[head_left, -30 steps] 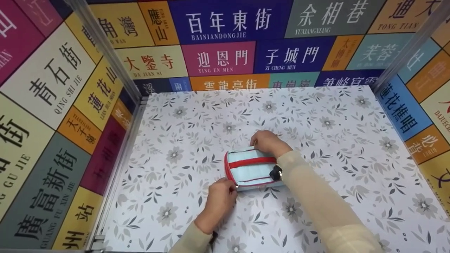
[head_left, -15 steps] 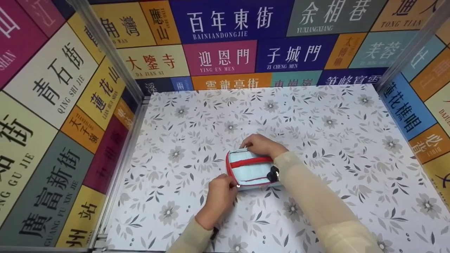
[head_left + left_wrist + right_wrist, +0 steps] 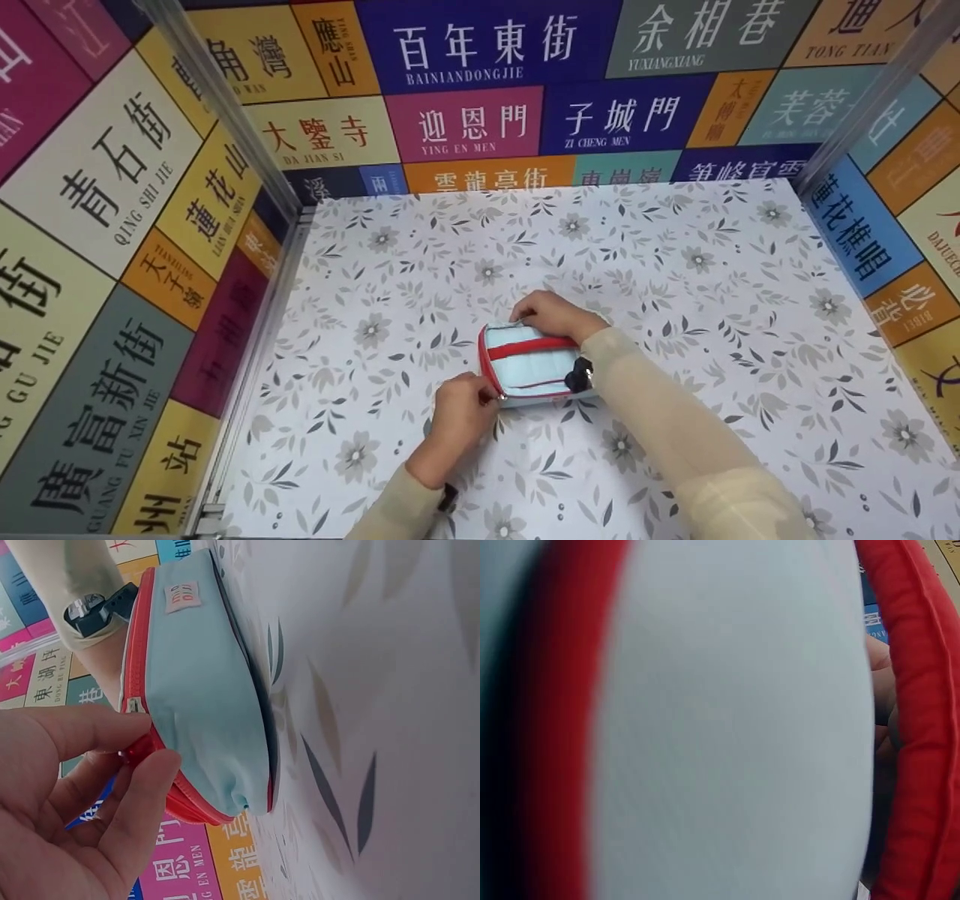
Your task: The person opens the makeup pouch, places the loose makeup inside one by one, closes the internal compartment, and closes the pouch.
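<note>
A light blue pouch point(image 3: 536, 367) with red zipper trim and a red carry strap point(image 3: 532, 346) lies on the table, its zipper running round the top edge. At its near left corner, my left hand point(image 3: 465, 409) pinches the zipper pull; the left wrist view shows the metal slider point(image 3: 135, 705) by the fingertips and a red tab point(image 3: 139, 750) between them. My right hand point(image 3: 559, 313) reaches over the far side, fingers curled at the far edge; exactly what they pinch is hidden. In the right wrist view, the pouch fills most of the picture, with fingers point(image 3: 881, 686) behind the strap.
The table point(image 3: 420, 262) has a white cover printed with grey flowers and leaves. Colourful sign-printed walls point(image 3: 465, 124) stand at the back, left and right, joined by metal posts point(image 3: 225, 112). A black wrist camera point(image 3: 579, 375) sits by the pouch's right end.
My right hand has slid left along the pouch's far edge and slightly towards me. The left hand keeps its hold at the near left corner, and the pouch has barely moved.
</note>
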`<state>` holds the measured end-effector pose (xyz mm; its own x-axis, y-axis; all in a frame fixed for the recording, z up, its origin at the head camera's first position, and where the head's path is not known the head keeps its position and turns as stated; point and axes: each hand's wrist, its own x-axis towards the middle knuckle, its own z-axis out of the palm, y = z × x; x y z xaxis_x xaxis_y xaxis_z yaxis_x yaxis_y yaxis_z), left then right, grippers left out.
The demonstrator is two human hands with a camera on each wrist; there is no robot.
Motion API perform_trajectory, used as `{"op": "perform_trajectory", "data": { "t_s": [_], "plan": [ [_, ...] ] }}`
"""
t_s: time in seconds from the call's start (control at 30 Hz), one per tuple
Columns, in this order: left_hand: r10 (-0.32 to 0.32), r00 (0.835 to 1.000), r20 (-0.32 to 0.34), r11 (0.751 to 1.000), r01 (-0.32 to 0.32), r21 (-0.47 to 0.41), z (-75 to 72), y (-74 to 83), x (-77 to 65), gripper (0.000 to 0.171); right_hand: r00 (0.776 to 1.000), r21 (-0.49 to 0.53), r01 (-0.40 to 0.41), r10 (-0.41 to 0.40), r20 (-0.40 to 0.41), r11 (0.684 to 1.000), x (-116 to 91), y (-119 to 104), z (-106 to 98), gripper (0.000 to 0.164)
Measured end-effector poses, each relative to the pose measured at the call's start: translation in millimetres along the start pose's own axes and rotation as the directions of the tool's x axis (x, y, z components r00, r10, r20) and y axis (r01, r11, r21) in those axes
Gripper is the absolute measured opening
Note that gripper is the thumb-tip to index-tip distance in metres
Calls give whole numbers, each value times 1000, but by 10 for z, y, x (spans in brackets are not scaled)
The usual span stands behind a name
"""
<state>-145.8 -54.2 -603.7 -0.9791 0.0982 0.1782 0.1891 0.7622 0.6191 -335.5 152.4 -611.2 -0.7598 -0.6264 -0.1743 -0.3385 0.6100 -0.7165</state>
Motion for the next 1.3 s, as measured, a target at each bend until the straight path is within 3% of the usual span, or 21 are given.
{"op": "perform_trajectory", "data": {
  "t_s": [0.37, 0.67, 1.3],
  "plan": [
    [18, 1000, 9, 999, -18, -28, -61, -94, 55, 18, 998, -6, 61, -61, -18, 998, -21, 26, 51, 25],
    [-53, 995, 81, 997, 58, -56, -140, -101, 104, 20, 995, -12, 88, -89, -37, 996, -18, 45, 72, 23],
    [-100, 992, 76, 989, 107, -98, -236, -211, 200, 17, 977, -50, 182, -186, -100, 982, -21, 117, 133, 18]
  ]
}}
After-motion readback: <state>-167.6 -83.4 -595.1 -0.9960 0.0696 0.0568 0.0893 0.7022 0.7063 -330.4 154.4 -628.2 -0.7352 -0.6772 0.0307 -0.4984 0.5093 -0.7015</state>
